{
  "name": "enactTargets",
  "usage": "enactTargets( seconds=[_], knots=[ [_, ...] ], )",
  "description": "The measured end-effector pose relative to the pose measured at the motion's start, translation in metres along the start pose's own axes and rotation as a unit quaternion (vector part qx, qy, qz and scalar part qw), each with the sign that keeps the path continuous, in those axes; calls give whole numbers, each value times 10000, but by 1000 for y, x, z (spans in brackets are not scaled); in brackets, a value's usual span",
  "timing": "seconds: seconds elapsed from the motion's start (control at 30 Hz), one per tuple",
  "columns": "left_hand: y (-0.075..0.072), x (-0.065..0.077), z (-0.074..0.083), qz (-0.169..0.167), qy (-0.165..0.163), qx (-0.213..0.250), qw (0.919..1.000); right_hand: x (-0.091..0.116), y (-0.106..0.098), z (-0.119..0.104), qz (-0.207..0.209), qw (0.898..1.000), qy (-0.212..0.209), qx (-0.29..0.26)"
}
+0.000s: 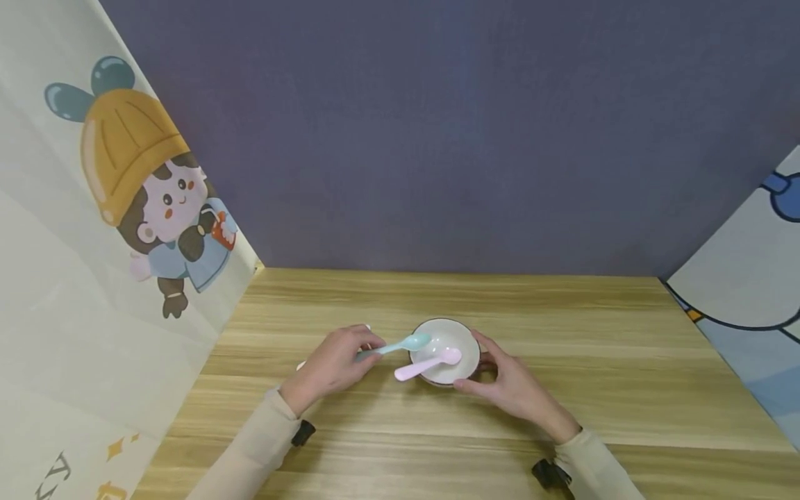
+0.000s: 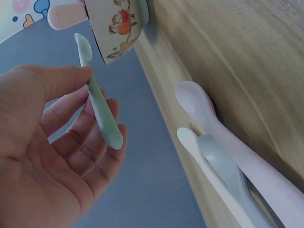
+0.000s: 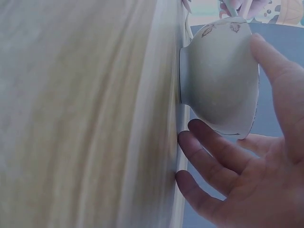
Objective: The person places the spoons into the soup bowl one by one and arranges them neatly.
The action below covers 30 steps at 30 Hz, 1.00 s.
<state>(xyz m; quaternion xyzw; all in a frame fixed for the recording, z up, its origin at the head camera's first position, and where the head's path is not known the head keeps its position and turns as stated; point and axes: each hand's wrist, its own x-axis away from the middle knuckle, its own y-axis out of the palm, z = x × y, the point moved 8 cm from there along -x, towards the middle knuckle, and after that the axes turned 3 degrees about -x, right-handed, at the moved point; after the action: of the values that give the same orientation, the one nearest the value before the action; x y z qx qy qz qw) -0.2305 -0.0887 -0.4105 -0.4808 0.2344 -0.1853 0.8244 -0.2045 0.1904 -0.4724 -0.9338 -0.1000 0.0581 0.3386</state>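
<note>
My left hand [image 1: 340, 357] pinches a light blue-green spoon [image 2: 105, 116] by its handle, between thumb and fingers. The bowl end of that spoon overlaps the left rim of a white bowl [image 1: 437, 375] in the head view. Across the bowl lies a pink spoon [image 1: 417, 368], its handle sticking out over the near-left rim. On the bowl's right side, my right hand [image 1: 509, 385] holds the rim with thumb and index finger spread around it, the other fingers low beside the wall. Fruit-like patterns decorate the bowl's outside in the left wrist view.
Beside the left hand, a pale pink spoon [image 2: 256, 164], a grey-blue spoon [image 2: 225, 164] and a white spoon [image 2: 209, 173] lie together on the wooden table [image 1: 594, 347]. A dark blue panel [image 1: 437, 139] stands behind the table, with cartoon-printed sheets at both sides.
</note>
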Motion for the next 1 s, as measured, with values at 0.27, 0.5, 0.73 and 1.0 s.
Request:
enactTargets(
  seconds=[0.27,0.5,0.73,1.0],
  knots=[
    [3,-3,6,-17,12,17,10000,0,0,0,-48,10000,14,7],
    [6,-8,10,7,-8,102,9999,0,0,-1,-13,10000,2,24],
    [8,-11,15,-80,-21,213,9997,1,2,0,-56,10000,4,47],
    [8,-16,19,-95,12,180,9998,-2,1,0,-3,10000,-10,93]
  ],
)
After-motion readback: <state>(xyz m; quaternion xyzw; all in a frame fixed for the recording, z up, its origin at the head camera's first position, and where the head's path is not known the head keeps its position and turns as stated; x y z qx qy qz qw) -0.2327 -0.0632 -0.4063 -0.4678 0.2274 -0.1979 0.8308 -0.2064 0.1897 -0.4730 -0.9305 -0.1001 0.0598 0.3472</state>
